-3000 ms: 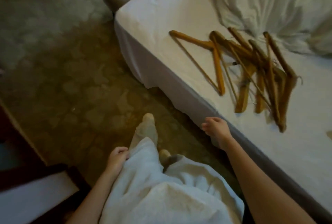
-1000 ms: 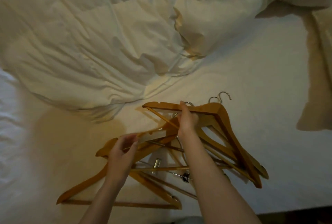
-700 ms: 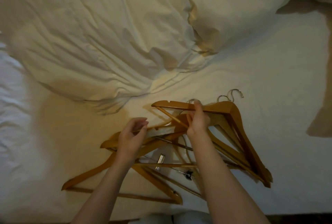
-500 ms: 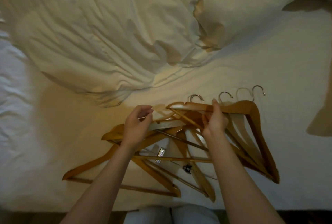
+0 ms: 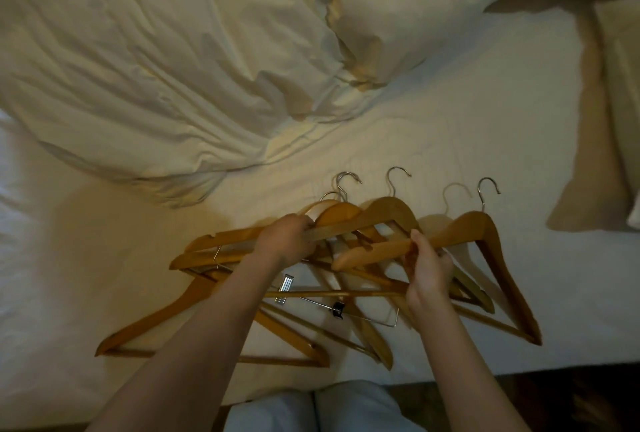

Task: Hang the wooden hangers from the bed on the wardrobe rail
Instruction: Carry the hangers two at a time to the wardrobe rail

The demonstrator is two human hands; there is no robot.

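Several wooden hangers (image 5: 346,275) with metal hooks lie in an overlapping pile on the white bed sheet (image 5: 485,113), near the bed's front edge. My left hand (image 5: 285,237) is closed around the left arms of a few hangers in the middle of the pile. My right hand (image 5: 427,269) grips the left arm of the rightmost hanger (image 5: 485,234), whose hook points away from me. One hanger (image 5: 166,320) lies flat at the near left, apart from my hands. The wardrobe rail is out of view.
A crumpled white duvet (image 5: 173,50) covers the far left of the bed, close behind the hooks. A beige pillow (image 5: 609,102) lies at the right. My legs in light trousers (image 5: 318,407) press against the bed's front edge.
I stepped from the bedside to face the pile. Both hands reached in and took hold of hangers. The hangers have fanned out to the right, and their hooks now show.
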